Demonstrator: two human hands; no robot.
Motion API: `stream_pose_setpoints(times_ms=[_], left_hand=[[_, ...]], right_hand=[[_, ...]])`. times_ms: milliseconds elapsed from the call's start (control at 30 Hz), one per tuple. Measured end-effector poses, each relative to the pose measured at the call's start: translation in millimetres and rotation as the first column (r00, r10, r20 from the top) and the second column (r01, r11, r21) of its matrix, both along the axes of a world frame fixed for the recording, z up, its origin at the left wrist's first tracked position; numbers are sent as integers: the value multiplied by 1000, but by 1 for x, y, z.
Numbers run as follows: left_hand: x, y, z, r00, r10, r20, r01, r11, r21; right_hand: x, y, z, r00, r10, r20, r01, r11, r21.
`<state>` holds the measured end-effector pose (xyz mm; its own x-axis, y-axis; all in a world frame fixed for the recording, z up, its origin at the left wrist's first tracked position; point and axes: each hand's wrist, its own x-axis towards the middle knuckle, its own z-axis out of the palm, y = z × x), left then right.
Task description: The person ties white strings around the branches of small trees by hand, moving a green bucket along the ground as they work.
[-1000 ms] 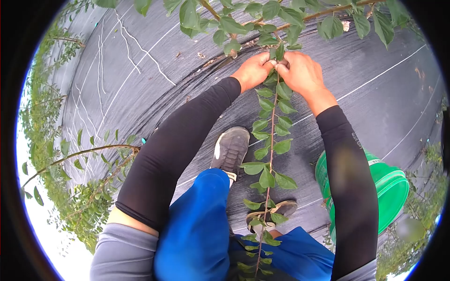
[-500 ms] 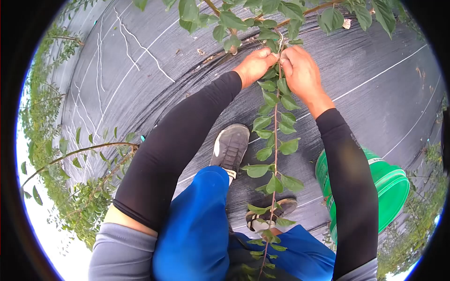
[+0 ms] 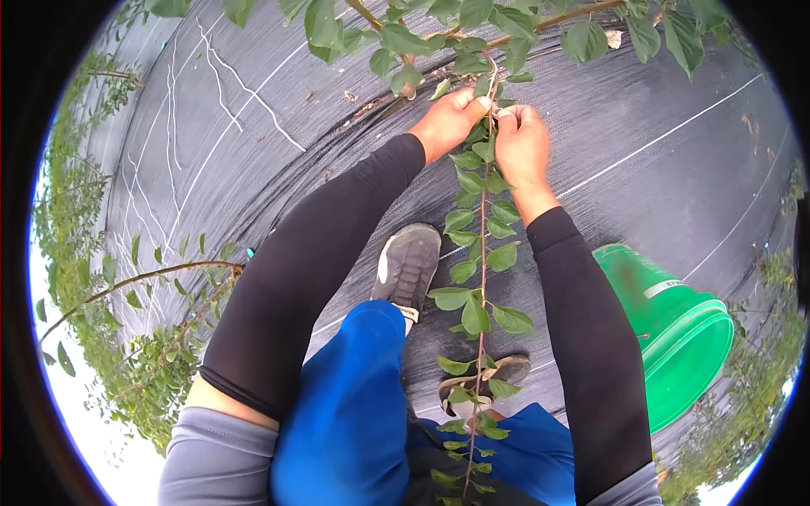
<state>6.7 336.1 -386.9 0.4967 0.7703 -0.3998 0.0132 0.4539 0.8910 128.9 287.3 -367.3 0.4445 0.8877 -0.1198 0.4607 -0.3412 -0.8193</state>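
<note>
A thin leafy shoot runs from near my lap up to a thicker branch crossing the top of the view. My left hand pinches the shoot's upper end just under that branch. My right hand closes around the same stem right beside it, fingers touching the left hand's fingertips. Both arms wear black sleeves. The exact point where the shoot joins the branch is hidden by leaves and fingers.
Black woven ground cloth with white lines covers the ground. A green bucket lies tilted at my right. My shoes stand below the hands. Other leafy branches reach in from the left.
My right hand has slid left and down along the stem, closer to my left hand. The bucket shows more, as my right forearm moved left.
</note>
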Motion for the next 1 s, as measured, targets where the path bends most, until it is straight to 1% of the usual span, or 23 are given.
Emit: stream_pose_setpoints(times_ms=[67, 133, 167, 200, 233, 267, 333, 400, 467, 533, 567, 633, 667, 733, 767, 800, 867, 900, 933, 1000], left_hand=[[-1, -1, 0, 998, 8, -57, -6, 1000, 30], [-1, -2, 2, 999, 26, -40, -26, 1000, -1], [-2, -2, 2, 997, 19, -75, -19, 1000, 5], [-3, -2, 2, 994, 13, -110, -12, 1000, 13], [-3, -1, 2, 994, 13, -110, -12, 1000, 15], [-3, -2, 1, 994, 4, -109, 0, 999, 34], [-2, -2, 1, 994, -6, -107, 12, 998, 54], [-2, -4, 4, 1000, -17, 24, 18, 999, -40], [-4, -3, 6, 1000, -27, 12, 27, 999, -30], [-5, -4, 5, 999, -40, 1, 40, 999, -25], [-5, -4, 4, 997, -42, -57, 43, 999, 18], [-4, -4, 3, 988, -14, -153, 26, 997, 76], [-5, -3, 1, 989, -20, -148, 32, 996, 77], [-6, 0, -9, 972, -16, -236, 50, 989, 138], [-7, -1, -15, 970, 32, -242, 39, 959, 282], [-7, -2, -18, 971, 23, -236, 47, 957, 285], [-7, -4, -19, 929, 111, -352, 63, 892, 448], [-6, -8, -14, 922, 154, -356, 52, 860, 507], [-5, -9, -8, 923, 151, -354, 56, 857, 511], [-5, -10, -4, 901, 162, -403, 76, 855, 513]], right_hand=[[-1, 3, -2, 1000, -4, 29, 4, 1000, -5], [0, 4, 0, 996, 17, -82, -22, 999, -50], [1, 4, -1, 997, 17, -81, -21, 998, -51], [2, 5, -3, 992, 33, -121, -34, 999, -2], [4, 5, -4, 986, 52, -159, -45, 998, 47], [6, 6, -9, 986, 52, -159, -45, 998, 47], [14, 7, -19, 962, 31, -272, -25, 999, 24], [19, 5, -19, 962, 21, -271, -20, 1000, 6], [20, 4, -19, 963, 16, -271, -19, 1000, -10], [18, -2, -18, 914, -105, -391, 110, 994, -10], [19, -7, -18, 915, -110, -388, 115, 993, -11], [19, -20, -18, 867, -151, -475, 204, 977, 63], [18, -27, -14, 868, -156, -471, 210, 976, 65], [14, -42, -5, 778, -324, -539, 374, 927, -17], [13, -50, -2, 768, -363, -527, 400, 915, -47], [13, -59, -1, 768, -369, -524, 409, 911, -42], [11, -76, -2, 712, -412, -568, 437, 894, -101], [11, -84, -4, 701, -418, -578, 444, 890, -104], [11, -91, -5, 700, -419, -578, 450, 888, -99], [11, -106, -5, 684, -437, -584, 447, 884, -137]])
